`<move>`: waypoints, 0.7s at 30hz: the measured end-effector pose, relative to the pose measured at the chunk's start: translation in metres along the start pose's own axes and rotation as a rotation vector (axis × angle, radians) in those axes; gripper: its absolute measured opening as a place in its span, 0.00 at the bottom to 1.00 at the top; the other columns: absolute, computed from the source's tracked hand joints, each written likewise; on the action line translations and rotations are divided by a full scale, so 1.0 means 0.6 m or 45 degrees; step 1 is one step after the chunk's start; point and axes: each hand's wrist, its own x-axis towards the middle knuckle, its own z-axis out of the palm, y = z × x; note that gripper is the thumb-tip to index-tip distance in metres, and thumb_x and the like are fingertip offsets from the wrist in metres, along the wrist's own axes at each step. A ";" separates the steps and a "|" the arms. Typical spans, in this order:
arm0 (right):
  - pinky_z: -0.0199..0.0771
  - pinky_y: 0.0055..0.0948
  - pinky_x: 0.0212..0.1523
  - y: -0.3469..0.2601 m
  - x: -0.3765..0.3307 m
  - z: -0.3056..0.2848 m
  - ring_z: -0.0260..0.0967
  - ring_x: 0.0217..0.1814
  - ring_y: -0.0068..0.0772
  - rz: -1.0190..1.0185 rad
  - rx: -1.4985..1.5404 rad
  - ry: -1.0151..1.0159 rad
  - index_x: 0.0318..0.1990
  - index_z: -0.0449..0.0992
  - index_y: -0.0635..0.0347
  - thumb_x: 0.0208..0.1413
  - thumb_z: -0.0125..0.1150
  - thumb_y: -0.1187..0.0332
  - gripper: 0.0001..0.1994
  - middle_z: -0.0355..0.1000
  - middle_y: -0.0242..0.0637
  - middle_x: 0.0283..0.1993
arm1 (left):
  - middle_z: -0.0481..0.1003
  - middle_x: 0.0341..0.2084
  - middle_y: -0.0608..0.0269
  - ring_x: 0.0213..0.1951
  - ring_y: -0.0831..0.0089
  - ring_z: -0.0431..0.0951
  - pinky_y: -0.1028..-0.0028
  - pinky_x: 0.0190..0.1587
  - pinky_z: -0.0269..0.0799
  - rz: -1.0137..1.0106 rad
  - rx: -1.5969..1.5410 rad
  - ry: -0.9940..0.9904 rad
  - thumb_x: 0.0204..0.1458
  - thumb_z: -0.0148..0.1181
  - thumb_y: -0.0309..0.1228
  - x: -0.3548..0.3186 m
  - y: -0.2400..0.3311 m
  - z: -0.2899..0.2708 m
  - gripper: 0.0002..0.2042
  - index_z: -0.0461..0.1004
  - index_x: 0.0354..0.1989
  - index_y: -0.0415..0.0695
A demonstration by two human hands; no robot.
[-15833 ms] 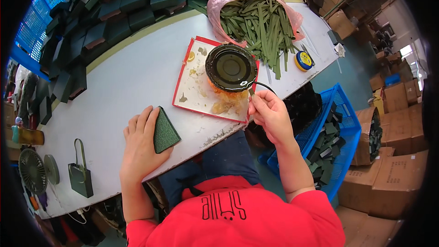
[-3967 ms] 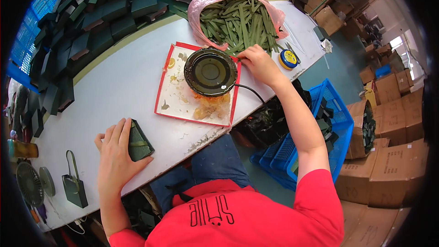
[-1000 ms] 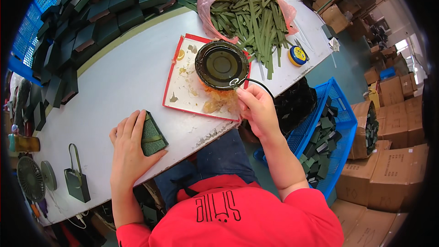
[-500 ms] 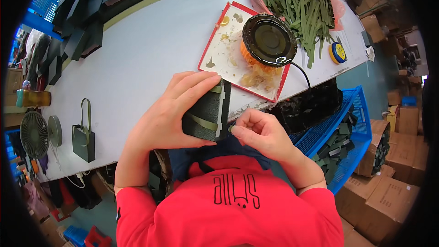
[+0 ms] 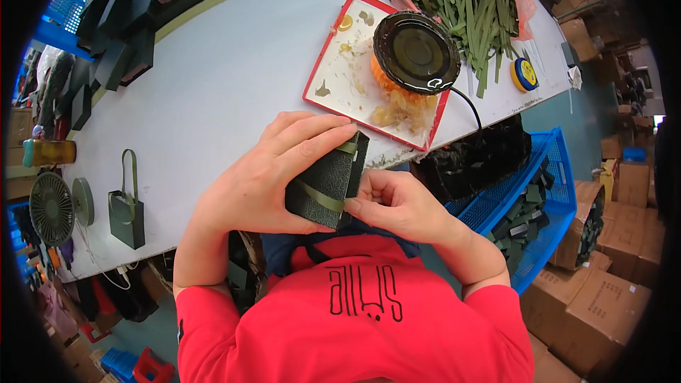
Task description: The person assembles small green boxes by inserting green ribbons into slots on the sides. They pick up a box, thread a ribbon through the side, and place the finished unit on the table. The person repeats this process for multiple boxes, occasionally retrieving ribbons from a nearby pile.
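Close to the person's chest, at the near edge of the white table (image 5: 213, 92), both hands work on a small dark green textured box (image 5: 325, 179). The left hand (image 5: 266, 177) wraps over it from the left, fingers spread across its top face and thumb underneath, clamped firmly on the box. A pale green ribbon strip (image 5: 319, 197) runs diagonally across the box's face and shows again at its upper corner. The right hand (image 5: 394, 202) sits just beside the box on its right, fingers curled together and the fingertips pressed against the box's lower right edge, where the ribbon ends; whether it pinches the ribbon itself cannot be told.

Farther out on the table lies a red-rimmed white tray (image 5: 333, 64) smeared with yellowish glue, and on its right end stands a round black glue pot (image 5: 416, 52) with a black cord (image 5: 472, 103) trailing off the table edge. Beyond it a pink bag spills a heap of green ribbon strips (image 5: 461, 0). A blue and yellow tape roll (image 5: 526, 74) lies near them. Dark green boxes (image 5: 135, 35) are stacked along the far left, and a small dark green gift bag with a handle (image 5: 128, 202) stands at the left, near a small fan (image 5: 53, 207). A blue plastic crate (image 5: 528, 198) sits below the table on the right.
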 end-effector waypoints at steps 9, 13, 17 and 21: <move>0.65 0.24 0.27 -0.002 0.006 0.001 0.65 0.25 0.17 0.098 -0.246 -0.039 0.25 0.71 0.66 0.59 0.61 0.65 0.14 0.70 0.31 0.21 | 0.69 0.58 0.51 0.57 0.49 0.67 0.56 0.60 0.64 0.025 0.074 -0.088 0.27 0.77 0.32 0.003 0.010 0.005 0.44 0.67 0.62 0.39; 0.68 0.23 0.28 0.007 0.006 -0.006 0.67 0.24 0.20 0.139 -0.224 -0.057 0.29 0.73 0.66 0.59 0.62 0.64 0.13 0.73 0.31 0.25 | 0.69 0.58 0.52 0.57 0.49 0.67 0.56 0.60 0.64 0.028 0.136 -0.073 0.28 0.77 0.32 0.003 0.010 0.009 0.43 0.68 0.61 0.39; 0.72 0.27 0.36 0.004 0.002 -0.009 0.71 0.33 0.26 -0.327 -0.243 0.179 0.36 0.76 0.67 0.58 0.66 0.63 0.13 0.76 0.34 0.35 | 0.69 0.59 0.52 0.58 0.48 0.67 0.56 0.60 0.64 0.002 0.212 0.014 0.28 0.77 0.32 -0.005 0.010 0.003 0.43 0.68 0.61 0.39; 0.73 0.30 0.39 0.023 -0.024 -0.028 0.73 0.36 0.32 -1.059 -0.819 0.665 0.37 0.77 0.65 0.61 0.61 0.72 0.05 0.76 0.39 0.36 | 0.68 0.60 0.51 0.58 0.48 0.67 0.56 0.60 0.64 -0.025 0.283 0.136 0.28 0.76 0.31 -0.009 0.009 -0.001 0.43 0.68 0.61 0.38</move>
